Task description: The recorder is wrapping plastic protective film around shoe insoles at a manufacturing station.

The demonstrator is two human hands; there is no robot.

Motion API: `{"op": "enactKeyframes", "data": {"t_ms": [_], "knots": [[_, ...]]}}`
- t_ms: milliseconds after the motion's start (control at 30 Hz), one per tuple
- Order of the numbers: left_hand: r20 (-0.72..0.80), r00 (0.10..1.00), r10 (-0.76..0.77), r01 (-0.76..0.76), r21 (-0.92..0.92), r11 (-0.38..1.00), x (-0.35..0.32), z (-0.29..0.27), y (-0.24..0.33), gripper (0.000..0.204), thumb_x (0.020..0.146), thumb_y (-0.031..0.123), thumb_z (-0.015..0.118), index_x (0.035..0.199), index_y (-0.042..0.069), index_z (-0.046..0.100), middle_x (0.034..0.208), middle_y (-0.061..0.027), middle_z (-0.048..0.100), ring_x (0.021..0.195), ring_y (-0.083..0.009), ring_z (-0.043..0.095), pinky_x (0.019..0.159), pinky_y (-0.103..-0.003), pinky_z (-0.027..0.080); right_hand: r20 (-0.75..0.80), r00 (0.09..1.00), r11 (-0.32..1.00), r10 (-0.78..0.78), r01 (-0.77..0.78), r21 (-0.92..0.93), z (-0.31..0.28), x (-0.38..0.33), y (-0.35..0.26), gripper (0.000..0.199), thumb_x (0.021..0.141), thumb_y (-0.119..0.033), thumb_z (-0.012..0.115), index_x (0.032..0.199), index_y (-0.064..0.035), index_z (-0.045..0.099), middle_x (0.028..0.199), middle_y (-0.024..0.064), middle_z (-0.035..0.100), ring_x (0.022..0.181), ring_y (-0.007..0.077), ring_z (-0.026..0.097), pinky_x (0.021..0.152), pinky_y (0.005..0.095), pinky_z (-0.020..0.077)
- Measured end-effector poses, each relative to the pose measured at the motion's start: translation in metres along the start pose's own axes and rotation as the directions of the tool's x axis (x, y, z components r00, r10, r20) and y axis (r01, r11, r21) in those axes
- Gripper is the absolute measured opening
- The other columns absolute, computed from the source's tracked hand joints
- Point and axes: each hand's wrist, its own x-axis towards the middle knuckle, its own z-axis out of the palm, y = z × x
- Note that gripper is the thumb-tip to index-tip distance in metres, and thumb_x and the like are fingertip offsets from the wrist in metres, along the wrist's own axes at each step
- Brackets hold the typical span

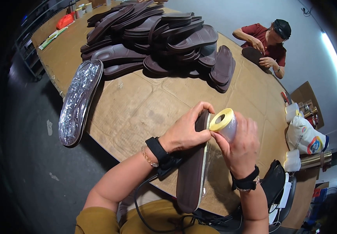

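A dark brown shoe sole (190, 179) with a pale edge strip stands on its side near the table's front edge. My left hand (186, 130) grips its upper end, thumb and fingers bent around it. In my right hand (242, 146) is a roll of clear tape or film (227, 128) with a yellow end face, held close beside the sole's pale edge. The right thumb nearly meets the left thumb there. Another sole (79, 103), its face covered in shiny crinkled clear film, lies at the table's left edge.
A big heap of brown soles (149, 39) covers the far middle of the cardboard-topped table (133, 101). At the far right a person (268, 46) handles a dark sole. Along the right edge are a white bag (307, 134), clear rolls (292, 160) and a black bag (273, 179).
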Motion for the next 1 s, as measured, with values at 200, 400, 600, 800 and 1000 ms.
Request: {"op": "enactKeyframes", "data": {"t_ms": [200, 400, 600, 800, 1000], "knots": [[0.004, 1.0, -0.013, 0.013, -0.052, 0.999, -0.002, 0.001, 0.0, 0.055, 0.079, 0.011, 0.06, 0.133, 0.007, 0.048, 0.12, -0.0093, 0.056, 0.112, -0.0184, 0.054, 0.106, -0.035, 0.044, -0.077, 0.997, 0.997, -0.017, 0.023, 0.071, 0.015, -0.003, 0.004, 0.067, 0.083, -0.044, 0.085, 0.127, 0.0001, 0.06, 0.106, 0.0176, 0.063, 0.095, 0.0373, 0.061, 0.08, 0.0451, 0.0512], [0.024, 1.0, -0.004, 0.007, -0.123, 0.992, -0.005, 0.005, 0.004, 0.054, 0.08, 0.012, 0.055, 0.134, 0.005, 0.046, 0.119, -0.0095, 0.053, 0.111, -0.0174, 0.05, 0.106, -0.033, 0.041, -0.063, 0.997, 0.973, 0.04, -0.024, 0.228, 0.028, -0.01, 0.008, 0.062, 0.088, -0.045, 0.081, 0.123, 0.0015, 0.061, 0.104, 0.018, 0.064, 0.095, 0.039, 0.062, 0.081, 0.0461, 0.051], [0.04, 0.999, -0.003, 0.009, -0.147, 0.989, -0.006, 0.004, 0.005, 0.055, 0.08, 0.009, 0.052, 0.134, 0.003, 0.045, 0.119, -0.0093, 0.053, 0.113, -0.0171, 0.05, 0.107, -0.032, 0.041, -0.002, 0.99, 0.92, 0.139, -0.128, 0.37, 0.033, -0.011, 0.003, 0.058, 0.092, -0.046, 0.078, 0.123, 0.0006, 0.061, 0.105, 0.0188, 0.065, 0.096, 0.0401, 0.062, 0.083, 0.0459, 0.0508], [0.043, 0.998, 0.036, -0.029, -0.147, 0.989, -0.001, 0.002, -0.006, 0.058, 0.079, 0.006, 0.05, 0.137, 0.003, 0.045, 0.12, -0.0081, 0.052, 0.113, -0.0156, 0.049, 0.106, -0.029, 0.041, 0.114, 0.968, 0.825, 0.225, -0.251, 0.506, 0.033, -0.01, 0.011, 0.051, 0.099, -0.045, 0.073, 0.12, 0.0008, 0.064, 0.104, 0.0189, 0.066, 0.098, 0.0374, 0.065, 0.086, 0.0439, 0.0514], [0.086, 0.996, -0.005, 0.022, -0.196, 0.98, -0.006, 0.005, -0.009, 0.066, 0.08, 0.008, 0.055, 0.145, 0.004, 0.041, 0.128, -0.0078, 0.053, 0.117, -0.0153, 0.05, 0.106, -0.03, 0.042, 0.132, 0.947, 0.7, 0.294, -0.307, 0.644, 0.021, 0.001, 0.017, 0.052, 0.102, -0.046, 0.07, 0.122, 0.0008, 0.062, 0.104, 0.0173, 0.072, 0.096, 0.031, 0.071, 0.086, 0.039, 0.0544]]}}
